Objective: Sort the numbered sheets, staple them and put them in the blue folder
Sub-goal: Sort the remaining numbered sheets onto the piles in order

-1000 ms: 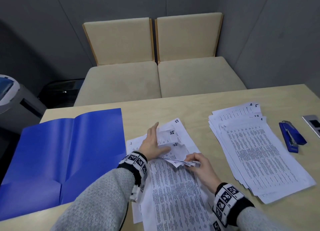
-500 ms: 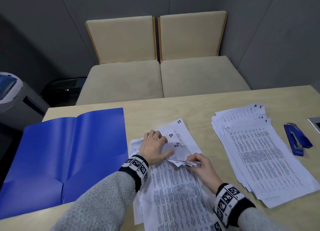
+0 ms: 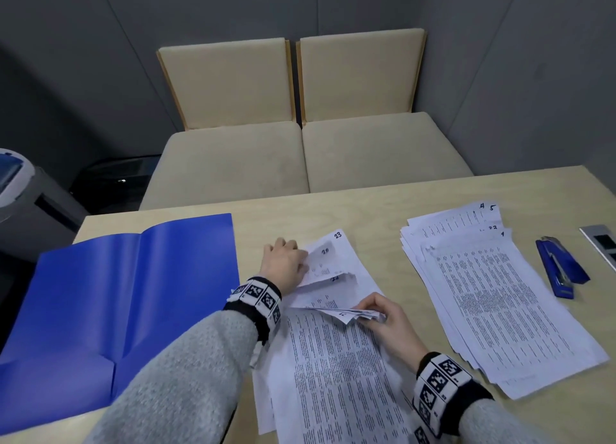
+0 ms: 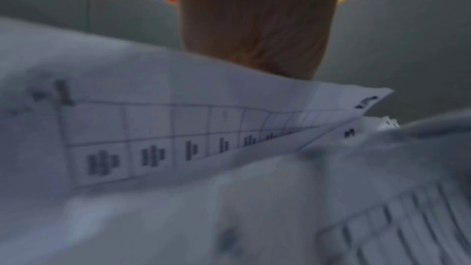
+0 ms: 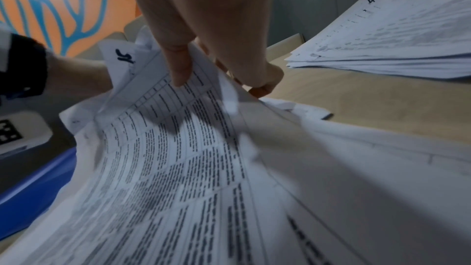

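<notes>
The blue folder (image 3: 126,297) lay open on the table (image 3: 366,210), just left of the left hand (image 3: 283,263). That hand's grip was curled onto the lifted corners of the near stack of sheets (image 3: 336,370), peeling them back. The right hand (image 3: 383,317) pinched a sheaf of those corners, thumb on top. Right of that grip sat the second stack (image 3: 500,303), then the blue stapler (image 3: 560,267).

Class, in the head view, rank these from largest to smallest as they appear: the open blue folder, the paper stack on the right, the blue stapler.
1. Blue folder, lying open, covers the most area.
2. Right paper stack, clearly smaller than the folder.
3. Blue stapler, by far the smallest.
</notes>
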